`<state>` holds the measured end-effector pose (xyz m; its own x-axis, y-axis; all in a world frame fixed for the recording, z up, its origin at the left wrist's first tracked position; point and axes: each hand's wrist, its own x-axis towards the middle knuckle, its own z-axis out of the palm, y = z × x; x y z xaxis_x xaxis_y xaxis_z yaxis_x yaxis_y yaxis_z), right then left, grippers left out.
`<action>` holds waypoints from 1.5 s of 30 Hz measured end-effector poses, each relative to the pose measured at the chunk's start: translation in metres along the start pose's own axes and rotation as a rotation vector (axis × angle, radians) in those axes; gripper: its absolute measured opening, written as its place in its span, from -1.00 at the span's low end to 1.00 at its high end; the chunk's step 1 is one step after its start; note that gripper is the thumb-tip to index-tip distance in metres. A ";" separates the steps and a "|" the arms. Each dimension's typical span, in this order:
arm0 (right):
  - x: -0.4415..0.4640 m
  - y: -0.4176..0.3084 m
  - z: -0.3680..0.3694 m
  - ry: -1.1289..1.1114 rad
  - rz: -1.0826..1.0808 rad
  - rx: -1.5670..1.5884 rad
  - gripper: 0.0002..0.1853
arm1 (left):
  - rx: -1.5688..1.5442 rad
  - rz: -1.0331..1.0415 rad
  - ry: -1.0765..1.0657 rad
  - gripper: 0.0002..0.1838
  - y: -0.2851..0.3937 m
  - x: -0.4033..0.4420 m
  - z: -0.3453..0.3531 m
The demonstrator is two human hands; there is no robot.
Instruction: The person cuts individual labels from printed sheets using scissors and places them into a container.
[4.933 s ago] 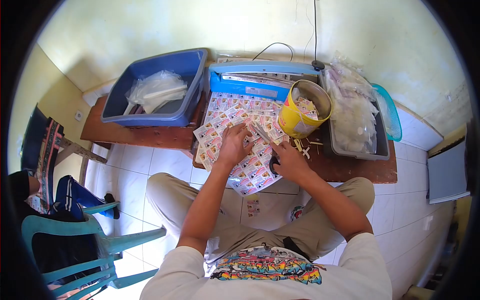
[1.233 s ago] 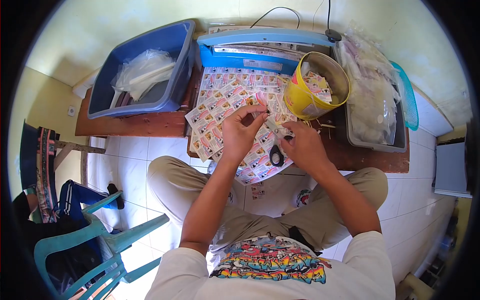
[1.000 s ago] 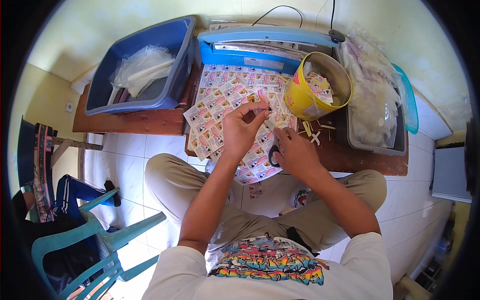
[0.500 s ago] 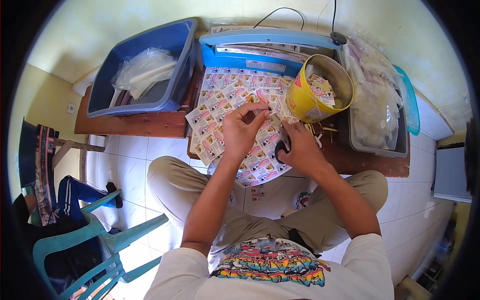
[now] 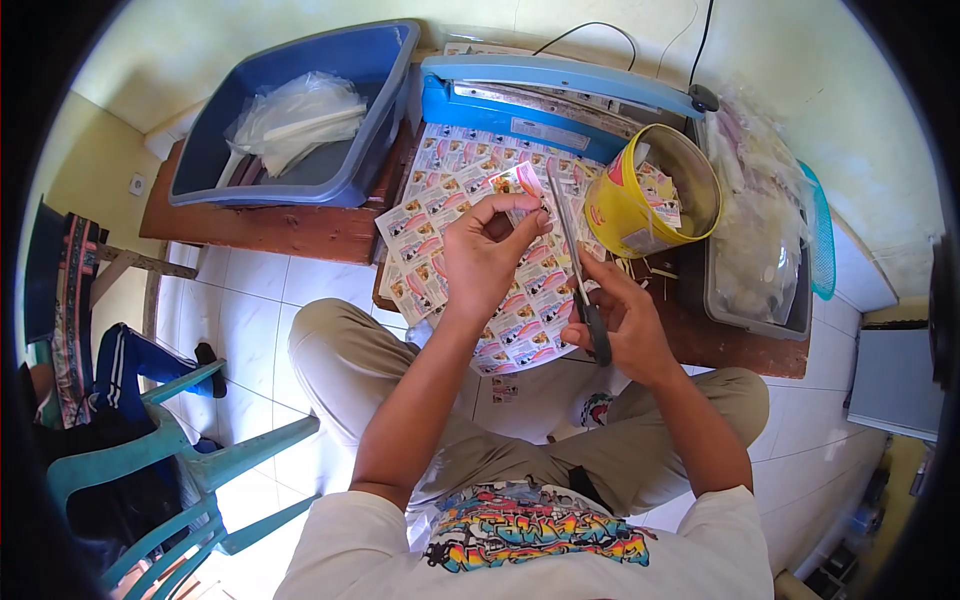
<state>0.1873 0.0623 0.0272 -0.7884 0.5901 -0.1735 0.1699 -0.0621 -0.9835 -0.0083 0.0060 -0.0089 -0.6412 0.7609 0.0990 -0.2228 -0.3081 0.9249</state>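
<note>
My left hand [image 5: 485,250] pinches a small printed label [image 5: 515,180] between thumb and fingertips, above the printed sheets. In my right hand [image 5: 632,325] is a pair of scissors [image 5: 568,230] with black handles, its long blades pointing away from me, just right of the label. The blades look close together. Beneath both hands lie overlapping sheets of printed labels [image 5: 425,235], hanging over the table's front edge. A yellow bucket [image 5: 612,210] stands tilted to the right of the scissors, with cut label pieces [image 5: 658,190] inside.
Behind the sheets is a long blue bag sealer [image 5: 560,72]. At left a blue tub [image 5: 300,197] holds plastic bags. More plastic bags [image 5: 755,240] fill a grey tray [image 5: 765,325] at right. A green plastic chair [image 5: 125,460] stands at lower left.
My right hand has drawn back and turned, so the scissors now show lengthwise and upright in view. My left hand keeps its pinch on the label. The view has shifted slightly.
</note>
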 end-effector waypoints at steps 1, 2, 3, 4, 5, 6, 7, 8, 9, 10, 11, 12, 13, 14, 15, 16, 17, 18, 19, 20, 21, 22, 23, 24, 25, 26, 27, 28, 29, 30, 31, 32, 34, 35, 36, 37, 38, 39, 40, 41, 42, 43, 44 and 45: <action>0.001 0.001 0.000 -0.001 0.002 -0.002 0.04 | 0.003 0.010 -0.006 -0.83 0.000 0.000 -0.001; 0.001 0.002 0.000 -0.020 -0.019 -0.003 0.05 | 0.006 0.018 -0.013 -0.83 -0.001 0.000 -0.001; 0.002 0.004 0.001 -0.038 -0.039 -0.002 0.07 | 0.005 0.016 -0.011 -0.83 0.001 0.000 -0.002; 0.002 0.004 0.001 -0.040 -0.035 -0.003 0.07 | 0.011 -0.007 -0.025 -0.81 0.002 -0.001 -0.002; 0.002 0.005 0.001 -0.046 -0.020 0.013 0.07 | 0.017 -0.030 -0.038 -0.80 0.004 -0.001 -0.002; 0.002 0.005 0.001 -0.053 -0.006 0.029 0.07 | 0.016 -0.033 -0.035 -0.80 0.005 -0.002 -0.001; 0.002 0.006 0.001 -0.055 -0.002 0.029 0.07 | 0.026 -0.044 -0.033 -0.80 0.005 -0.002 0.000; 0.002 0.007 0.001 -0.055 -0.005 0.028 0.08 | 0.035 -0.055 -0.032 -0.80 0.005 -0.003 0.001; 0.003 0.007 0.000 -0.055 -0.011 0.026 0.08 | 0.034 -0.055 -0.031 -0.80 0.006 -0.002 0.001; 0.003 0.006 0.001 -0.056 -0.009 0.026 0.08 | 0.030 -0.060 -0.035 -0.81 0.007 -0.003 0.002; 0.003 0.004 0.001 -0.055 -0.005 0.018 0.08 | 0.025 -0.064 -0.040 -0.81 0.007 -0.003 0.002; 0.003 0.003 0.001 -0.054 -0.001 0.011 0.09 | 0.024 -0.065 -0.039 -0.81 0.007 -0.003 0.002; 0.003 0.004 0.000 -0.054 0.002 0.011 0.09 | 0.030 -0.061 -0.044 -0.81 0.007 -0.003 0.001; 0.004 0.004 0.000 -0.058 0.005 0.015 0.09 | 0.035 -0.057 -0.048 -0.81 0.006 -0.003 0.001; 0.004 0.004 0.000 -0.063 0.008 0.020 0.09 | 0.034 -0.058 -0.047 -0.81 0.006 -0.003 0.001; 0.004 0.004 -0.001 -0.063 0.010 0.019 0.09 | 0.028 -0.051 -0.046 -0.82 0.006 -0.003 0.001; 0.004 0.005 0.000 -0.065 0.004 0.016 0.09 | 0.022 -0.044 -0.046 -0.82 0.006 -0.003 0.001; 0.004 0.006 -0.001 -0.068 -0.002 0.012 0.09 | 0.022 -0.045 -0.044 -0.82 0.005 -0.003 0.001; 0.004 0.005 -0.001 -0.068 -0.001 0.012 0.09 | 0.022 -0.038 -0.049 -0.82 0.005 -0.003 0.001; 0.004 0.004 -0.001 -0.067 -0.002 0.000 0.09 | 0.021 -0.032 -0.053 -0.82 0.005 -0.003 0.001; 0.004 0.004 -0.001 -0.066 -0.002 -0.012 0.09 | 0.020 -0.033 -0.052 -0.82 0.005 -0.003 0.001; 0.004 0.005 -0.001 -0.067 -0.001 -0.013 0.09 | 0.035 -0.033 -0.055 -0.81 0.005 -0.003 0.001; 0.004 0.005 -0.001 -0.063 -0.004 -0.008 0.09 | 0.049 -0.032 -0.059 -0.81 0.005 -0.003 0.001; 0.004 0.006 0.000 -0.059 -0.006 -0.004 0.08 | 0.048 -0.032 -0.059 -0.81 0.005 -0.003 0.001; 0.004 0.006 -0.001 -0.059 -0.006 -0.004 0.08 | 0.054 -0.033 -0.057 -0.80 0.005 -0.003 0.001; 0.004 0.006 -0.001 -0.060 -0.008 -0.008 0.08 | 0.060 -0.034 -0.056 -0.80 0.005 -0.003 0.001; 0.004 0.006 -0.001 -0.062 -0.010 -0.013 0.07 | 0.060 -0.034 -0.056 -0.80 0.005 -0.003 0.001; 0.004 0.007 -0.001 -0.062 -0.010 -0.013 0.07 | 0.060 -0.044 -0.055 -0.80 0.006 -0.003 0.001; 0.004 0.007 -0.001 -0.061 -0.014 -0.020 0.07 | 0.060 -0.055 -0.055 -0.80 0.007 -0.003 0.001; 0.004 0.007 -0.001 -0.060 -0.019 -0.027 0.06 | 0.060 -0.055 -0.055 -0.80 0.006 -0.003 0.000; 0.004 0.007 -0.001 -0.060 -0.018 -0.027 0.06 | 0.075 -0.051 -0.056 -0.80 0.005 -0.003 0.000; 0.004 0.006 -0.001 -0.060 -0.017 -0.027 0.06 | 0.089 -0.046 -0.058 -0.80 0.005 -0.003 0.000; 0.004 0.006 -0.001 -0.059 -0.014 -0.028 0.05 | 0.085 -0.038 -0.059 -0.80 0.006 -0.004 0.000; 0.004 0.006 -0.001 -0.058 -0.013 -0.022 0.05 | 0.081 -0.029 -0.059 -0.80 0.006 -0.004 0.001; 0.004 0.006 -0.001 -0.057 -0.012 -0.016 0.05 | 0.081 -0.029 -0.059 -0.80 0.006 -0.004 0.001; 0.004 0.006 -0.001 -0.057 -0.012 -0.015 0.05 | 0.095 -0.028 -0.054 -0.82 0.005 -0.004 0.001; 0.004 0.006 -0.001 -0.060 -0.010 -0.011 0.05 | 0.109 -0.026 -0.049 -0.84 0.005 -0.004 0.001; 0.004 0.005 -0.001 -0.063 -0.009 -0.008 0.05 | 0.108 -0.025 -0.049 -0.84 0.004 -0.004 0.001; 0.004 0.005 -0.001 -0.063 -0.009 -0.008 0.05 | 0.094 -0.025 -0.046 -0.84 0.003 -0.004 0.001; 0.004 0.005 -0.001 -0.059 -0.007 -0.014 0.05 | 0.081 -0.026 -0.043 -0.84 0.003 -0.004 0.001; 0.004 0.005 -0.001 -0.056 -0.005 -0.020 0.05 | 0.080 -0.026 -0.042 -0.84 0.003 -0.004 0.002; 0.004 0.005 -0.001 -0.057 -0.004 -0.020 0.05 | 0.072 -0.017 -0.045 -0.84 0.003 -0.004 0.002; 0.004 0.005 0.000 -0.055 -0.001 -0.013 0.05 | 0.064 -0.007 -0.047 -0.84 0.003 -0.004 0.002; 0.003 0.005 0.000 -0.054 0.003 -0.006 0.05 | 0.064 -0.008 -0.047 -0.84 0.003 -0.004 0.002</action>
<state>0.1857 0.0643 0.0218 -0.8186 0.5459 -0.1789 0.1754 -0.0590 -0.9827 -0.0054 0.0029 -0.0059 -0.6043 0.7895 0.1077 -0.1795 -0.2665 0.9470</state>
